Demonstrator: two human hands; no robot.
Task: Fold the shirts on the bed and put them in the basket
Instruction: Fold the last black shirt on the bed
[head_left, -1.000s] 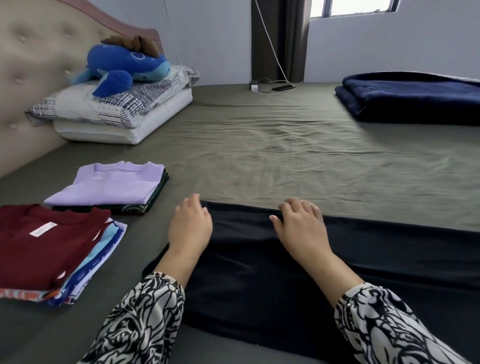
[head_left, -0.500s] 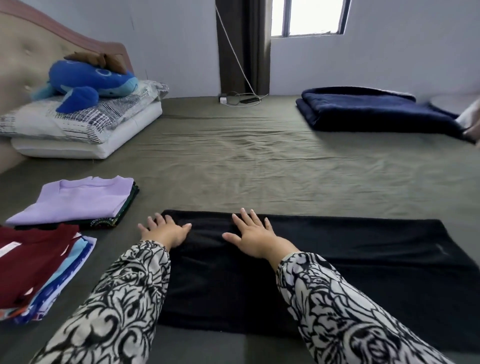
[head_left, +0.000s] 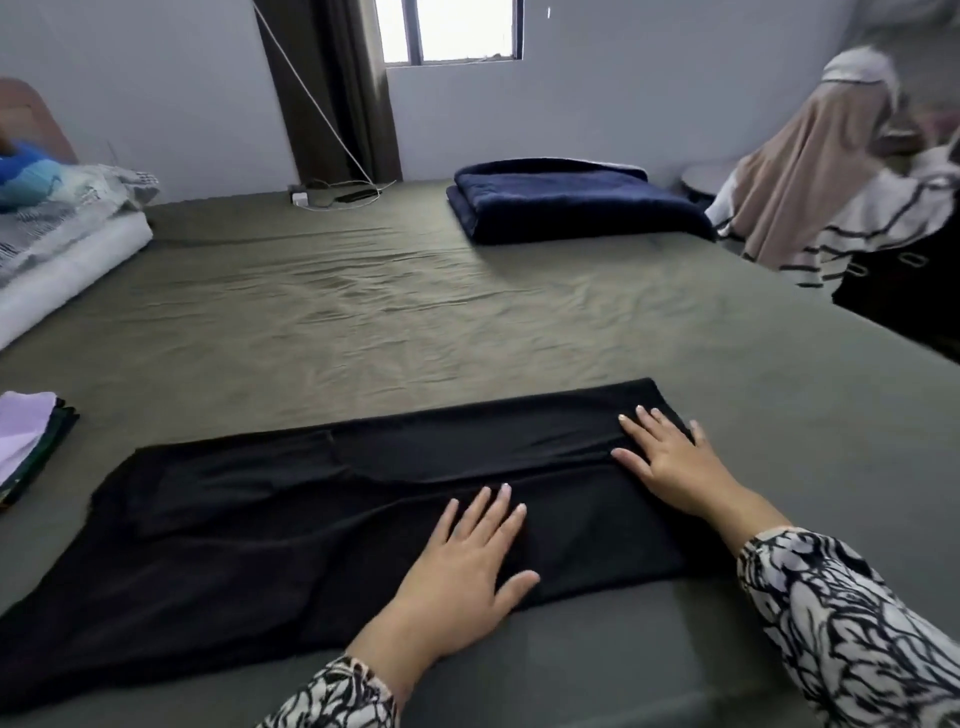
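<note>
Near the front edge of the bed (head_left: 467, 312), a black shirt (head_left: 322, 519) lies flat as a long band running left to right, folded lengthwise so there's a soft seam line down the middle. Fabric looks thin, matte, a bit limp, with ragged-looking ends on the left. The olive sheet under it is fine-wrinkled toward the middle of the bed, smoother up front.

Left hand (head_left: 457, 577) is pressed palm-down on the shirt close to its near edge, fingers (head_left: 493, 509) straight and slightly fanned, thumb out to the side, gripping nothing. Right hand (head_left: 670, 462) is flat on the shirt's right end, fingers spread apart, tips near the far corner of the cloth, also just resting. Both sleeves are a black-and-white swirly print.

Over at the left edge there's a folded lilac shirt (head_left: 23, 436) on a dark one. A plush navy blanket (head_left: 566, 205) sits folded at the far right corner, pillows (head_left: 62, 244) stacked far left.
</note>
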